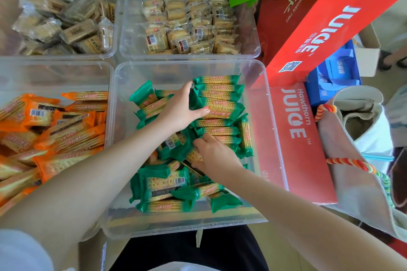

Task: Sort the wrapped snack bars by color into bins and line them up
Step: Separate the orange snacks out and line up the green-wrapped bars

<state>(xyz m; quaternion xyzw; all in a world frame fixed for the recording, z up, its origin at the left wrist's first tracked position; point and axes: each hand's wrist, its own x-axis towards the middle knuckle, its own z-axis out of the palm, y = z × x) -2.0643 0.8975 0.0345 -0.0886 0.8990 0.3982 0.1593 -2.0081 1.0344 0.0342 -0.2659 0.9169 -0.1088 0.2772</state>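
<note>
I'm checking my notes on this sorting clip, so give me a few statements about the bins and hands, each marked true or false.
1. Both hands are in the bin of green bars. True.
2. The left hand rests on the lined-up row of green bars. True.
3. The orange bars are in the bin right of the green ones. False: their bin is to the left.
4. The right hand holds an orange bar. False: it reaches among loose green bars.
5. The two far bins hold pale, clear-wrapped bars. True.
</note>
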